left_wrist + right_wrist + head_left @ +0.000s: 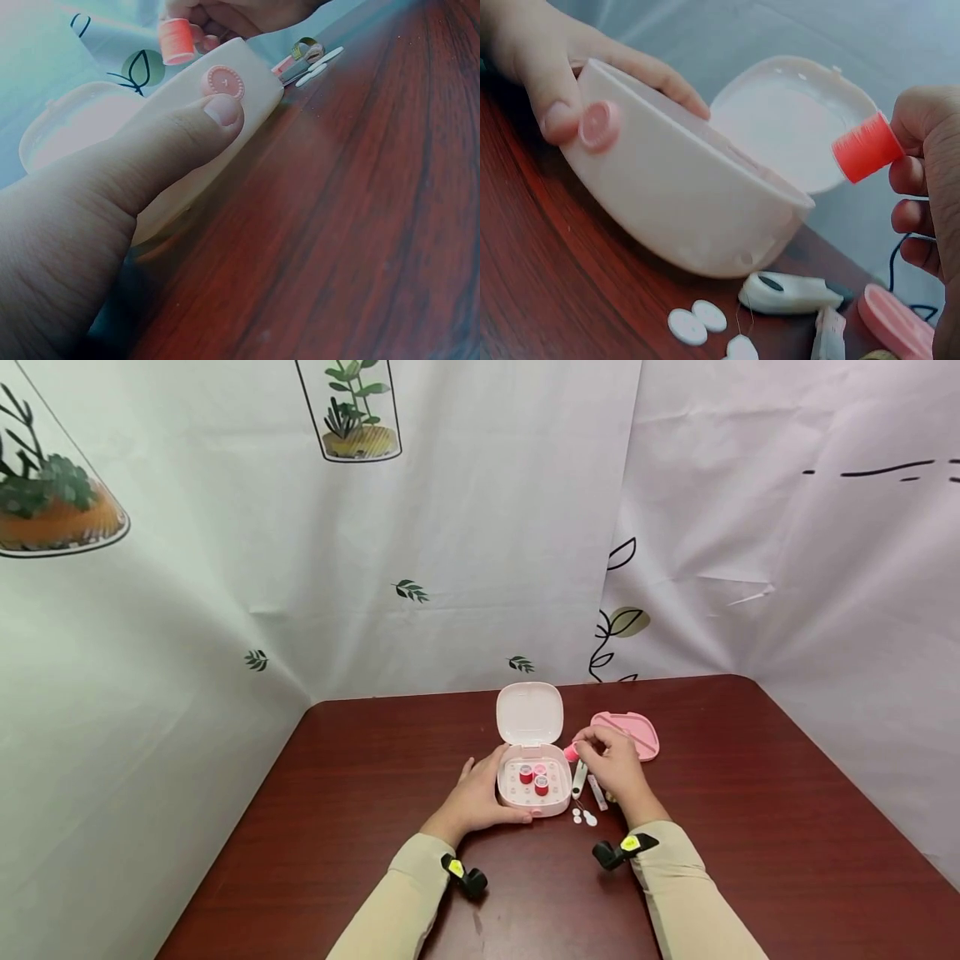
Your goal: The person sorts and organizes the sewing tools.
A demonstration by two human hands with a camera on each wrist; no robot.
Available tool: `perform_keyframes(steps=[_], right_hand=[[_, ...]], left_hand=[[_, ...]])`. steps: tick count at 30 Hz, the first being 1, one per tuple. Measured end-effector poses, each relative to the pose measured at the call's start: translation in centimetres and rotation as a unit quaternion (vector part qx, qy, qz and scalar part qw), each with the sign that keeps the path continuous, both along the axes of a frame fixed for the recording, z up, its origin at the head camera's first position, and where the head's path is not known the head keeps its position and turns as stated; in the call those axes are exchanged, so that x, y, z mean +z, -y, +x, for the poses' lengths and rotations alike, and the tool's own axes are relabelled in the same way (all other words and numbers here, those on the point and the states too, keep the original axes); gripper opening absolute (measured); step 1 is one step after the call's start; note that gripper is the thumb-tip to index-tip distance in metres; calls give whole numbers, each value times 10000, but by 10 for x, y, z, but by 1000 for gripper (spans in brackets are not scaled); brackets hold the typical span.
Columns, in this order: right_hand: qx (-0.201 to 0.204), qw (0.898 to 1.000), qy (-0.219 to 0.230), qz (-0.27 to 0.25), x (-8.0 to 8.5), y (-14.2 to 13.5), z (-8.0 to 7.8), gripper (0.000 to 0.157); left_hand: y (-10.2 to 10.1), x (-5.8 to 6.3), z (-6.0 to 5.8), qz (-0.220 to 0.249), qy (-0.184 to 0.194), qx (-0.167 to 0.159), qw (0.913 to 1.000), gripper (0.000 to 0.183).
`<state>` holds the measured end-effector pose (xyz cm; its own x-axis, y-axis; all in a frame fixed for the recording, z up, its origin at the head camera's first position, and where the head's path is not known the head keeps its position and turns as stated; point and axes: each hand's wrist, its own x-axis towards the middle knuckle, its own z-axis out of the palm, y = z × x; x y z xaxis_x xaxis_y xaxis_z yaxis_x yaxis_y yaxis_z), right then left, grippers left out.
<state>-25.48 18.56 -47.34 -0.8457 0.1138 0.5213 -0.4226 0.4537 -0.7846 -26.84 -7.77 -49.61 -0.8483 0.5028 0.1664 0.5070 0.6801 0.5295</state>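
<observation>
A pale pink sewing box (679, 195) stands on the table with its lid (529, 713) raised. My left hand (477, 795) grips the box's left side, its thumb beside the round pink button (224, 82) on the front and its fingers along the rim. Between the fingertips of my right hand (617, 767) a bright coral-pink thread spool (868, 148) is pinched, held just above the box's right rim. Inside, red spools (542, 786) and a pink spool (540, 769) stand on a tray with small pegs.
Right of the box lie a white thread snipper (791, 292), a needle threader (742, 347), white buttons (688, 327), a small clear case (597, 793) and a rolled tape measure (307, 49). A pink tray (643, 737) lies behind my right hand. Printed cloth (480, 527) hangs behind the table.
</observation>
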Motion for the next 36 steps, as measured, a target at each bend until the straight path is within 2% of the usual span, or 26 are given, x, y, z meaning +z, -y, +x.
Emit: perform_keyframes(steps=[4,10,20,36], right_hand=[[187,9998,83,1,7,7,3,6],[572,9971,268,418,15,18,8,8],[1331,9886,-10,699,18,29,10,11],[1657,9745,-23,1510,17,40,9,14]], left_hand=[[1,-1,-1,60,-25,-8,10000,126],[1,-2,-1,36,-12,-21,10000,126],[1,0,0,-14,-10,-21,10000,125],[1,-1,1,-93,-63,-5,9999,125]])
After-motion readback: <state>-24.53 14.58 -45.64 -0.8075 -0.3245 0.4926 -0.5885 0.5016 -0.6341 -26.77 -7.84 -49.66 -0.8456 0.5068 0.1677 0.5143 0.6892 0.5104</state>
